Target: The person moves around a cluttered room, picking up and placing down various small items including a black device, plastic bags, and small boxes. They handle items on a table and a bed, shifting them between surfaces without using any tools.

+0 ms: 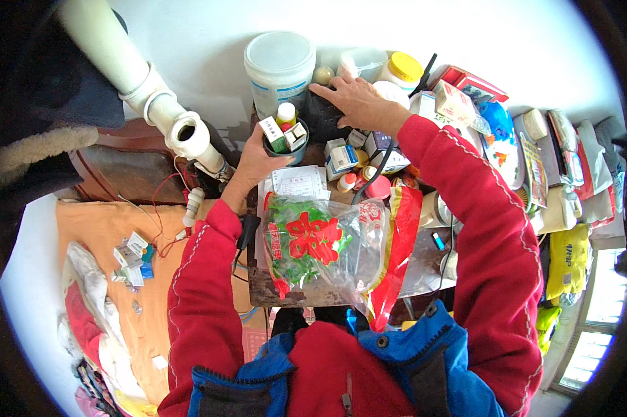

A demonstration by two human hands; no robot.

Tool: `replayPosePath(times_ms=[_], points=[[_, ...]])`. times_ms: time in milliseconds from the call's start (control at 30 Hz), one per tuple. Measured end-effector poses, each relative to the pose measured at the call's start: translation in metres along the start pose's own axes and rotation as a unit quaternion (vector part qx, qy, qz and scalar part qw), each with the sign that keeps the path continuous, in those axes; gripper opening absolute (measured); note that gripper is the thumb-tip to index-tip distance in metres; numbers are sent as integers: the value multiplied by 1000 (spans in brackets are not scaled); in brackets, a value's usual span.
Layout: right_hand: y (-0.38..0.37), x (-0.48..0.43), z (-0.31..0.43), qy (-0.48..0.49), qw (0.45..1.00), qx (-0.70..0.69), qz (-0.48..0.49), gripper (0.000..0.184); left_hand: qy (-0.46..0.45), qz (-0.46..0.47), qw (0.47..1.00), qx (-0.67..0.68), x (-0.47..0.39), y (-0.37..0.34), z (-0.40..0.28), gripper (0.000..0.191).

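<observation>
My left hand (256,161) is closed around a dark round tub (299,156) near the back left of the cluttered table. Inside the tub stand a white-and-green carton (273,134), another small carton (295,136) and a bottle with a white cap (286,111). My right hand (358,102) reaches over a dark object (324,117) at the back, fingers spread; whether the fingertips touch something is unclear. A clear and red plastic bag (313,240) with green-wrapped pieces lies at the front of the table, below several medicine boxes (341,159) and printed papers (299,182).
A large lidded white bucket (280,68) and a yellow-lidded jar (404,68) stand against the wall. White pipe (175,122) runs at the left. A black cable (378,174) crosses the boxes. Bags and packages (566,260) crowd the right; an orange-covered surface (152,307) lies lower left.
</observation>
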State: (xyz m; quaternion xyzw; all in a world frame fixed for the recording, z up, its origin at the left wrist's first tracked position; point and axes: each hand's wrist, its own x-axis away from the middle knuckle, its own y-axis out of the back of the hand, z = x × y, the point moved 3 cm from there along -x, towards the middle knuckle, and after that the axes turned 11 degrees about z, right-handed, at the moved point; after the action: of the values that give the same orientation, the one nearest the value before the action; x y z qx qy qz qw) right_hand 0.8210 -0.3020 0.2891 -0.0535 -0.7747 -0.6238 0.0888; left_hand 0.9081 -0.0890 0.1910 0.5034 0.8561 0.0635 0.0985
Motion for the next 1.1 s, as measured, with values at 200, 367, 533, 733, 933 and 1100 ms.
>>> replayPosePath(times_ms=[200,367,533,733,933,1100], points=[[5,8,0,-7,998,58,-26,87,-14,-6,998,-54,-15,-5,8,86],[39,39,-7,-3,997,-66,-49,72,-28,7,1000,-6,-15,-7,11,89],[80,146,-28,-17,979,-177,-104,58,30,23,999,13,-1,1,15,89],[91,296,-16,-120,939,-308,-92,60,24,47,992,-110,-15,2,21,57],[31,430,11,-350,818,-441,-119,56,5,69,968,-240,-26,14,33,61],[-59,502,49,-506,748,-416,-105,65,94,152,971,-158,-29,25,59,59]])
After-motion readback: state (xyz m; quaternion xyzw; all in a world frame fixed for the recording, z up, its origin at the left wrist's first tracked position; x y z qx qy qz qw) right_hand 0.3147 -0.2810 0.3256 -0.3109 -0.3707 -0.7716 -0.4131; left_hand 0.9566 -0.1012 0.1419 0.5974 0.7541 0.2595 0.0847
